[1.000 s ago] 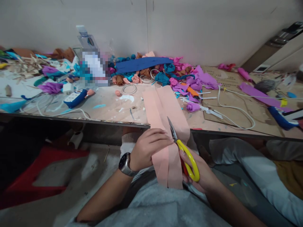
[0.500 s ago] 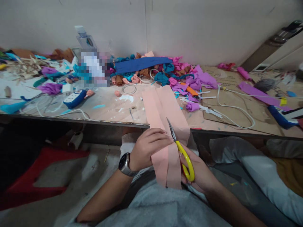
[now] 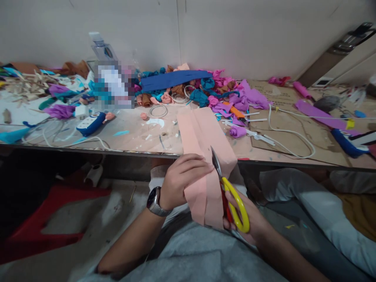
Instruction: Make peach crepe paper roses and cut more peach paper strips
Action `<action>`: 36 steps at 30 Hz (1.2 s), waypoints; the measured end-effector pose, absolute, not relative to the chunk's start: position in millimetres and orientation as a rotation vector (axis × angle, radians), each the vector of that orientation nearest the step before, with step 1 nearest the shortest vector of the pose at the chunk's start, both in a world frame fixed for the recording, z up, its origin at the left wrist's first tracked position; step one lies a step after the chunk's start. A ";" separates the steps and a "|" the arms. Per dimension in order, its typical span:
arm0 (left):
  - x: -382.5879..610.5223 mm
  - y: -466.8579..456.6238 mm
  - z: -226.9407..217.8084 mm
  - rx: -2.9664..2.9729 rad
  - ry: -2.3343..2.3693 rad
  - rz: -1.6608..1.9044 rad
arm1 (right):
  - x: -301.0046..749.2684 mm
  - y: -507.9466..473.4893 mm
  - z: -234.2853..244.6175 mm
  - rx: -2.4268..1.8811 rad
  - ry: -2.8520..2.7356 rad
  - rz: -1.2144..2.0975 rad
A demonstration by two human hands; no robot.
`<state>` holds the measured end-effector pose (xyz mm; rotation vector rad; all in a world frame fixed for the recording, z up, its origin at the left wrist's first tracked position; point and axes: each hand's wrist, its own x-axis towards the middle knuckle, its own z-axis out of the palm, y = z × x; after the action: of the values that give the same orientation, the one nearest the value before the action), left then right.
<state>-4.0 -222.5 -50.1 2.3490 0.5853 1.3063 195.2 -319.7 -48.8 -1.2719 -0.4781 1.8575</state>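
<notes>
A long pink paper strip runs from the table top over the front edge into my lap. My left hand, with a watch on its wrist, is closed on the strip just below the table's edge. My right hand grips yellow-handled scissors. Their blades point up and away and sit in a lengthwise slit in the strip, beside my left fingers. The lower end of the strip hangs in two cut bands.
The wooden table carries heaps of purple, teal and pink paper scraps, a blue strip, white cables, a blue power strip and wire rings. A red stool stands on the floor at left.
The scissors closed and slid forward along the slit, then drew back a little with the handles spread. My left hand kept its hold. The view shifted slightly.
</notes>
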 end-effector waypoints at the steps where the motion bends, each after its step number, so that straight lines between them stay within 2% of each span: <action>1: -4.1 -223.1 -49.9 2.347 0.585 1.306 | 196.9 -322.0 -50.9 -1.278 -0.426 1.870; 12: -4.1 -239.2 -42.2 2.393 0.517 1.245 | 199.7 -324.9 -46.1 -1.257 -0.261 1.974; 24: -14.8 -251.4 -47.7 2.423 0.533 1.084 | 197.8 -305.9 -43.6 -1.215 -0.477 1.970; 36: -14.2 -254.1 -44.4 2.413 0.517 1.088 | 193.7 -302.4 -43.1 -1.283 -0.484 1.927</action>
<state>-14.2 -254.1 -44.4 2.4128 0.5167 1.0881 193.7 -302.4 -43.1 -1.2827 -0.4840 1.9267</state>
